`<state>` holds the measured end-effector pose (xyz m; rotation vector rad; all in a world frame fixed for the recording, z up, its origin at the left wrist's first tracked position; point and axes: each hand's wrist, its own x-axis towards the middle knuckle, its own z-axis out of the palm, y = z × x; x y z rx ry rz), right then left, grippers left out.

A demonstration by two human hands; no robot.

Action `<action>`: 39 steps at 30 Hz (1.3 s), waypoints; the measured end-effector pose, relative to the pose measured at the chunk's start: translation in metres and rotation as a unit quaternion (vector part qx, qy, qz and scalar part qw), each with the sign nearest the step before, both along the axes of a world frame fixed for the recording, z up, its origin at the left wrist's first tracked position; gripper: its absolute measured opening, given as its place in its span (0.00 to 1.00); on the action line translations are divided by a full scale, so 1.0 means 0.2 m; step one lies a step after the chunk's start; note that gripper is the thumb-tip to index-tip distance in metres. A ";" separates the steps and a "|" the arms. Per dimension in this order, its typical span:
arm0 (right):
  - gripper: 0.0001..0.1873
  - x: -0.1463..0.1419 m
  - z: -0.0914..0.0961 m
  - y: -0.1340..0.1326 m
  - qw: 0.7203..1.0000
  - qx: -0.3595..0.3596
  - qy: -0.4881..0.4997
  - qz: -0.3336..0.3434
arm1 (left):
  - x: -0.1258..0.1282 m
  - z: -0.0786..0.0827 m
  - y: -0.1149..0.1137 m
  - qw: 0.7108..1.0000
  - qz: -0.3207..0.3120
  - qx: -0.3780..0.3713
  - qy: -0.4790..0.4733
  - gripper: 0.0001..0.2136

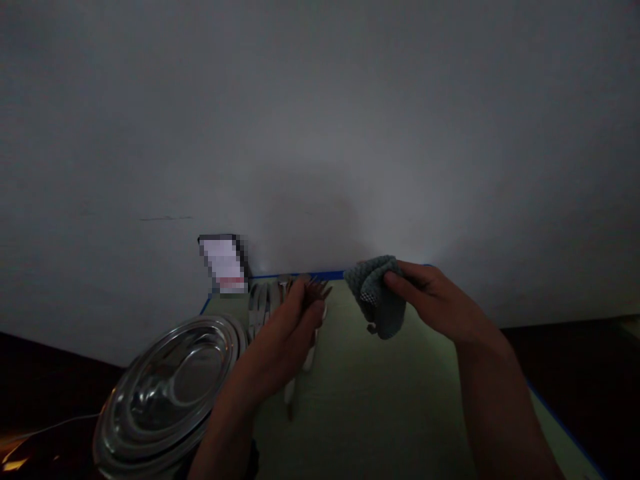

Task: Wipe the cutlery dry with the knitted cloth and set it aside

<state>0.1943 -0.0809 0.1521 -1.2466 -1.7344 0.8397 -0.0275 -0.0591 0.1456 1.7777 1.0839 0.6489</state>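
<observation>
Pinched in my right hand (433,300) is a folded grey-green cloth (383,300) with a bumpy weave, held above the table. My left hand (293,327) is closed over the row of cutlery, its fingers around a fork (320,289) whose tines stick out to the right. Whether more than one fork is in that grip is hard to see in the dim light. Several knives (259,303) lie side by side just left of this hand. Pale handles (309,357) of other cutlery show below the fingers, partly hidden by the hand.
A stack of oval steel trays (195,373) stands at the left edge of the table (370,407). Behind the knives, a phone (225,263) with a lit, blurred screen leans on the wall (320,133). Blue edging runs along the table.
</observation>
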 end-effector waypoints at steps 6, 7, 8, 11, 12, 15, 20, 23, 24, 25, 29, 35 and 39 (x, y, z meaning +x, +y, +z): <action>0.20 -0.01 -0.01 0.02 0.999 -0.002 0.030 0.022 | -0.01 0.01 -0.01 0.992 -0.116 -0.034 -0.033 0.09; 0.21 -0.01 -0.01 0.02 0.999 -0.008 0.028 0.034 | -0.01 0.02 -0.01 0.991 -0.124 -0.043 -0.032 0.11; 0.21 -0.02 -0.01 0.02 0.998 -0.012 0.027 0.047 | 0.00 0.02 -0.01 0.992 -0.122 -0.043 -0.013 0.12; 0.21 -0.02 -0.01 0.01 0.997 -0.014 0.010 0.074 | -0.01 0.04 0.00 0.990 -0.091 0.027 0.103 0.15; 0.21 -0.01 -0.01 0.01 0.997 -0.015 -0.003 0.080 | -0.01 0.04 0.00 0.985 -0.086 0.060 0.136 0.15; 0.18 -0.02 0.01 -0.01 0.992 -0.023 -0.066 0.108 | -0.02 0.04 0.00 0.969 -0.085 0.129 0.193 0.16; 0.13 -0.10 0.03 -0.04 0.972 -0.019 -0.194 0.130 | -0.01 0.01 0.00 0.951 -0.107 0.148 0.249 0.17; 0.11 -0.16 0.02 -0.04 0.964 0.000 -0.242 0.111 | -0.01 -0.02 -0.01 0.943 -0.125 0.160 0.262 0.13; 0.10 -0.17 0.02 -0.04 0.961 0.006 -0.257 0.103 | -0.01 -0.02 -0.01 0.943 -0.129 0.162 0.261 0.11; 0.09 -0.17 0.02 -0.04 0.958 0.012 -0.272 0.092 | -0.01 -0.02 -0.01 0.943 -0.132 0.159 0.259 0.10; 0.09 -0.13 0.02 -0.03 0.952 0.020 -0.305 0.029 | -0.05 0.01 -0.01 0.953 -0.129 0.119 0.248 0.12; 0.12 -0.08 0.02 -0.03 0.959 0.023 -0.282 0.007 | -0.09 0.06 -0.02 0.946 -0.112 0.133 0.273 0.19; 0.11 -0.08 0.00 -0.03 0.956 0.010 -0.283 0.070 | -0.09 0.07 -0.04 0.936 -0.125 0.139 0.299 0.21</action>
